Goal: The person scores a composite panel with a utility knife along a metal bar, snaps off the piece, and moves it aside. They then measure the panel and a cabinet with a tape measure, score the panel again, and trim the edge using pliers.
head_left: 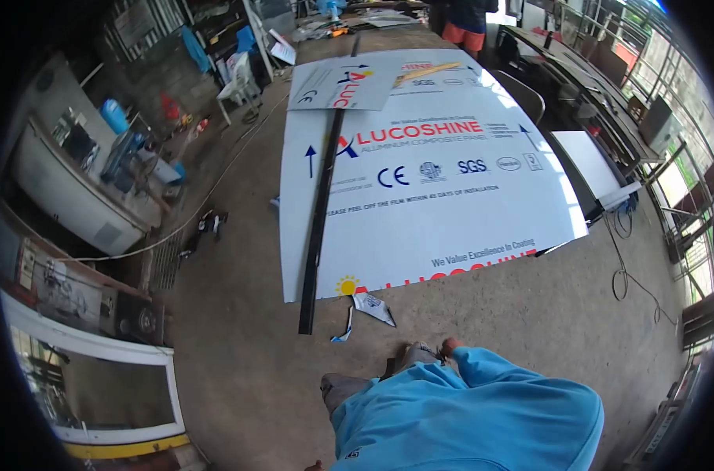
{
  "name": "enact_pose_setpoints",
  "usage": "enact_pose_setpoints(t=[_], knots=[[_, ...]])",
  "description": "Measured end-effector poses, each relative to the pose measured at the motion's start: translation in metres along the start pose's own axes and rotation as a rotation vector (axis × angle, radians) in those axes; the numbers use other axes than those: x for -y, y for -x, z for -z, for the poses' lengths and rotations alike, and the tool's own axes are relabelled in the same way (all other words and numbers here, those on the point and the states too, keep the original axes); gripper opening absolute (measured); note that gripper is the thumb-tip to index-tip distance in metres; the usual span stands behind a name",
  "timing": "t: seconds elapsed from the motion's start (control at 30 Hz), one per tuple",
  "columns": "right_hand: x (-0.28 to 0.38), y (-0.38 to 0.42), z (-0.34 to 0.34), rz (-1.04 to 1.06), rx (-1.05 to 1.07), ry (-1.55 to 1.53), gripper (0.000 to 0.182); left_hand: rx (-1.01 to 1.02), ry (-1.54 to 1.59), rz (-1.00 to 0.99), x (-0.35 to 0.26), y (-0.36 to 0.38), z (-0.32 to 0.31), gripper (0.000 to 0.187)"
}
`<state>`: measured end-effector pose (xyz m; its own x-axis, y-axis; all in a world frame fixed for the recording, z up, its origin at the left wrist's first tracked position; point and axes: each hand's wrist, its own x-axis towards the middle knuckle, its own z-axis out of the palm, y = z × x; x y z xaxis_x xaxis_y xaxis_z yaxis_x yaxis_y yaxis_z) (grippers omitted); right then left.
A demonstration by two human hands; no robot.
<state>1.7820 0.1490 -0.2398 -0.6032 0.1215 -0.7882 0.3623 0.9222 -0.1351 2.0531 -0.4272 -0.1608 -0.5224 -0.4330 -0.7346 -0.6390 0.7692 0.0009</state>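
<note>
My right hand (450,347) hangs at the end of the blue sleeve, beside my thigh; its fingers are too small and hidden to make out. Only a sliver of my left hand (315,466) shows at the bottom edge. In front of me lies a large white composite panel (435,212) with printed lettering. A long black bar (318,235) rests lengthwise over its left part, passing under a smaller printed panel (341,88). Two scraps, a silvery offcut (373,308) and a thin bent strip (346,328), are near the panel's front edge.
A person in red shorts (463,38) stands beyond the panel. At the left are a white-framed window (172,392), a white chair (241,82) and a cable across the floor. Looped cables (622,275) and a white board (586,161) are at the right.
</note>
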Motion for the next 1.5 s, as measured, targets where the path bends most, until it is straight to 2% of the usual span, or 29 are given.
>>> enact_pose_setpoints(t=[0.03, 0.1, 0.13, 0.23, 0.3, 0.33, 0.4, 0.43, 0.47, 0.5, 0.57, 0.6, 0.7, 0.77, 0.83, 0.87, 0.9, 0.97, 1.03, 1.13, 1.2, 1.27, 1.3, 1.33, 1.37, 1.4, 1.43, 1.47, 1.5], knots=[[0.025, -0.006, 0.011, 0.006, 0.012, 0.010, 0.035, 0.014, 0.036, 0.034, -0.002, -0.002, 0.001, 0.036], [0.082, -0.025, 0.043, 0.205, 0.088, 0.252, 0.031, 0.010, 0.104, 0.047, -0.008, -0.015, 0.013, 0.035], [0.114, -0.027, 0.060, 0.215, 0.077, 0.262, 0.031, 0.001, 0.138, 0.039, -0.013, -0.027, 0.022, 0.035], [0.239, 0.083, 0.116, 0.412, 0.157, 0.420, 0.034, -0.047, 0.240, -0.005, -0.015, -0.077, 0.067, 0.034], [0.307, 0.090, 0.096, 0.518, 0.241, 0.503, 0.034, -0.065, 0.267, -0.066, -0.009, -0.124, 0.103, 0.034], [0.345, 0.097, 0.090, 0.516, 0.221, 0.459, 0.034, -0.072, 0.262, -0.102, -0.002, -0.150, 0.123, 0.034], [0.417, 0.115, 0.074, 0.736, 0.344, 0.336, 0.032, -0.075, 0.223, -0.173, 0.025, -0.202, 0.164, 0.034], [0.447, 0.108, 0.056, 0.796, 0.309, 0.342, 0.034, -0.064, 0.190, -0.197, 0.042, -0.222, 0.183, 0.034], [0.479, 0.100, 0.041, 0.831, 0.273, 0.334, 0.036, -0.041, 0.155, -0.224, 0.057, -0.238, 0.204, 0.034], [0.517, 0.100, 0.042, 0.775, 0.346, 0.239, 0.042, -0.022, 0.108, -0.254, 0.071, -0.255, 0.229, 0.035], [0.570, 0.118, 0.066, 0.779, 0.207, 0.004, 0.047, 0.021, -0.015, -0.324, 0.087, -0.299, 0.288, 0.036], [0.590, 0.111, 0.062, 0.649, 0.143, -0.340, 0.047, 0.033, -0.066, -0.358, 0.089, -0.324, 0.316, 0.036], [0.630, 0.122, 0.114, 0.664, -0.072, -0.546, 0.048, -0.008, -0.145, -0.463, 0.065, -0.418, 0.408, 0.038], [0.625, 0.108, 0.127, 0.514, -0.248, -0.668, 0.046, -0.069, -0.132, -0.535, 0.014, -0.480, 0.469, 0.039], [0.626, 0.083, 0.138, 0.405, -0.363, -0.702, 0.045, -0.166, -0.052, -0.639, -0.085, -0.535, 0.541, 0.041], [0.634, 0.071, 0.143, 0.318, -0.441, -0.717, 0.043, -0.214, 0.005, -0.690, -0.143, -0.541, 0.583, 0.042], [0.645, 0.057, 0.151, 0.330, -0.446, -0.727, 0.043, -0.272, 0.177, -0.851, -0.204, -0.527, 0.622, 0.043], [0.662, 0.026, 0.177, 0.297, -0.464, -0.799, 0.042, -0.348, 0.257, -1.068, -0.298, -0.526, 0.692, 0.043], [0.679, -0.014, 0.205, 0.351, -0.439, -0.730, 0.045, -0.257, 0.407, -1.214, -0.363, -0.517, 0.745, 0.042], [0.704, -0.063, 0.263, 0.469, -0.344, -0.616, 0.046, -0.292, 0.361, -1.136, -0.391, -0.517, 0.795, 0.042], [0.722, -0.101, 0.317, 0.471, -0.337, -0.785, 0.044, -0.258, 0.386, -1.032, -0.385, -0.584, 0.798, 0.043], [0.746, -0.134, 0.375, 0.479, -0.335, -0.750, 0.043, -0.365, 0.198, -0.890, -0.356, -0.629, 0.791, 0.043], [0.755, -0.146, 0.398, 0.447, -0.361, -0.752, 0.042, -0.264, 0.335, -0.742, -0.333, -0.643, 0.783, 0.045], [0.764, -0.154, 0.422, 0.441, -0.343, -0.716, 0.042, -0.280, 0.259, -0.593, -0.305, -0.670, 0.769, 0.046], [0.778, -0.163, 0.450, 0.506, -0.335, -0.745, 0.042, -0.206, -0.155, -0.284, -0.277, -0.711, 0.754, 0.049], [0.789, -0.177, 0.482, 0.575, -0.334, -0.773, 0.042, -0.122, -0.468, -0.328, -0.239, -0.746, 0.736, 0.053], [0.801, -0.195, 0.505, 0.593, -0.314, -0.784, 0.041, -0.153, -0.788, -0.524, -0.209, -0.752, 0.727, 0.052], [0.809, -0.216, 0.525, 0.594, -0.307, -0.761, 0.041, -0.219, -0.628, -0.638, -0.192, -0.741, 0.727, 0.045], [0.819, -0.239, 0.545, 0.589, -0.262, -0.707, 0.040, -0.074, -0.461, -0.463, -0.182, -0.736, 0.726, 0.044]])
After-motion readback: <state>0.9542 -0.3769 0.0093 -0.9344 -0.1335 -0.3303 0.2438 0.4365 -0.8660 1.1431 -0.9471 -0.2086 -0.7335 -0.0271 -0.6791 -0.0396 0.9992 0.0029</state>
